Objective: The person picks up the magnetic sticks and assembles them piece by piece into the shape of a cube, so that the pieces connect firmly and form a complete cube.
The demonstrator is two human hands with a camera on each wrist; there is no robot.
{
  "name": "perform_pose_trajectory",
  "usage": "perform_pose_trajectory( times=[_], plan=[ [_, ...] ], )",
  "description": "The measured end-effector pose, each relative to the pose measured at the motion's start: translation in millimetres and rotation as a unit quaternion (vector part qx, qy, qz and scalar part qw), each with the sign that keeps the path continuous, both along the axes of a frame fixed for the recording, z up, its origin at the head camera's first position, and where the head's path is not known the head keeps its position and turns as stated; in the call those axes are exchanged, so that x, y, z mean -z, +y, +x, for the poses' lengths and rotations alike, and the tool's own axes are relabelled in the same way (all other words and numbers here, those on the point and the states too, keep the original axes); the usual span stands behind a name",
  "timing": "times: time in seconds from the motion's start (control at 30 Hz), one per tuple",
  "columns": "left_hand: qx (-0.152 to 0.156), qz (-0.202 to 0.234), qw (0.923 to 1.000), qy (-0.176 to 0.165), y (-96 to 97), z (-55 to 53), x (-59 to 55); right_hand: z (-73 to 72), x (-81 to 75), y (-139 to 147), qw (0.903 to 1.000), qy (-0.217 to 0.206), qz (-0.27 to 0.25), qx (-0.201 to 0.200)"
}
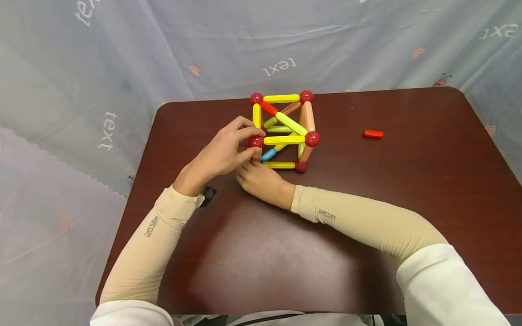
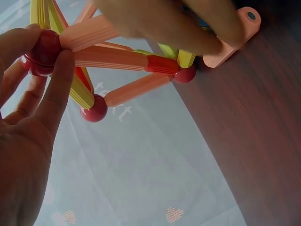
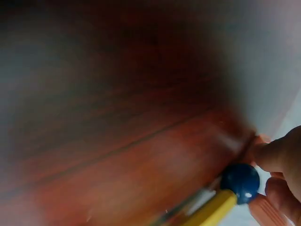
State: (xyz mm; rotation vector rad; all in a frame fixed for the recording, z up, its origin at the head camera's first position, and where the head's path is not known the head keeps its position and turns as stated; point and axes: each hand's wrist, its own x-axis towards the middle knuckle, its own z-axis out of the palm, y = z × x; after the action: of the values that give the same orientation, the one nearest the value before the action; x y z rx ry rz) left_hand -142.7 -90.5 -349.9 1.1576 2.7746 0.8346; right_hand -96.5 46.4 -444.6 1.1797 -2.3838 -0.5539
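Observation:
A cube-like frame of magnetic sticks and balls stands at the table's middle back, with a yellow-green stick [image 1: 284, 140] along its upper near edge. At that edge's left end, my left hand [image 1: 222, 151] pinches a red ball [image 2: 46, 47] between thumb and fingers. Low at the near left corner, the fingers of my right hand [image 1: 264, 182] are curled round an orange stick [image 2: 247, 29], whose far end shows a metal disc. Beside those fingers is a dark blue ball [image 3: 241, 183], touching a yellow stick [image 3: 211, 209]. Fingers partly hide this corner.
A loose red stick [image 1: 373, 134] lies on the dark brown table [image 1: 424, 181], right of the frame. Pale printed cloth [image 1: 228, 45] hangs behind and left of the table. A black strap piece [image 1: 208, 196] shows at my left wrist.

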Motion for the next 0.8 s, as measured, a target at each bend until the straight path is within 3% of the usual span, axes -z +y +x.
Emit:
perform_pose_trajectory(
  times=[0.4, 0.53, 0.67, 0.8],
  plan=[
    [0.005, -0.012, 0.9999, 0.002, 1.1, -1.2, -0.4, -12.7, 11.0, -16, 0.9997, -0.006, 0.024, 0.002],
    [0.001, -0.021, 0.9998, -0.006, 2.0, -0.2, -0.5, -10.3, 9.6, -13, 0.9995, -0.001, 0.022, -0.023],
    [-0.001, -0.023, 0.9997, -0.007, 1.5, -0.4, 0.1, -2.3, 0.4, -4, 0.9980, -0.024, -0.003, -0.059],
    [0.001, -0.020, 0.9998, -0.003, 0.6, -1.7, -1.0, 9.2, -18.7, 9, 0.9920, -0.073, -0.064, -0.081]
  ],
)
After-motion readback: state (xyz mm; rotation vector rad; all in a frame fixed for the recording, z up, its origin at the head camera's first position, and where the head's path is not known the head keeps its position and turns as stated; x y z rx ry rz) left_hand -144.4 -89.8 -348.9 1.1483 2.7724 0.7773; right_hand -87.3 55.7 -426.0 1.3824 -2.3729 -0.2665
